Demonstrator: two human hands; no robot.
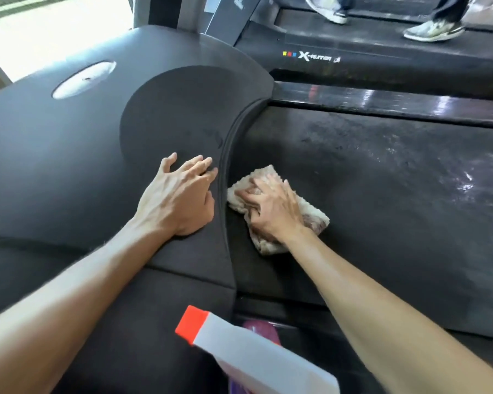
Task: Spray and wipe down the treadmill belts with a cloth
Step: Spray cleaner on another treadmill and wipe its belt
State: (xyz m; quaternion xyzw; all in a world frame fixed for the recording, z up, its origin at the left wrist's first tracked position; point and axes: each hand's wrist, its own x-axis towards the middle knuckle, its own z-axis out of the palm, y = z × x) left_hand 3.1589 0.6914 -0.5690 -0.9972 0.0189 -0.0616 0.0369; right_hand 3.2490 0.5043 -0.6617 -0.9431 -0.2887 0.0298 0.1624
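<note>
Beige and grubby, the folded terry cloth (279,207) lies on the dark rubber treadmill belt (382,200), right at the belt's front end where it runs under the curved edge of the black plastic motor cover (69,155). The right hand (271,209) presses down flat on the cloth, fingers spread and slightly bent over its top, the palm covering most of it so that only the corners stick out. The left hand (177,194) rests on the motor cover just beside the curved seam, fingers spread and relaxed with nothing in it (it looks to be bracing the person's weight). Wet streaks shine on the belt toward its far right side, well apart from the cloth. Near the bottom edge of the view a white spray bottle head with an orange-red nozzle (239,348) juts in, blurred and close to the camera; what carries it I cannot tell. Beyond the glossy black side rail (382,102) stands a second black treadmill (353,52), and on its belt are another person's pale trainers (433,31).
</note>
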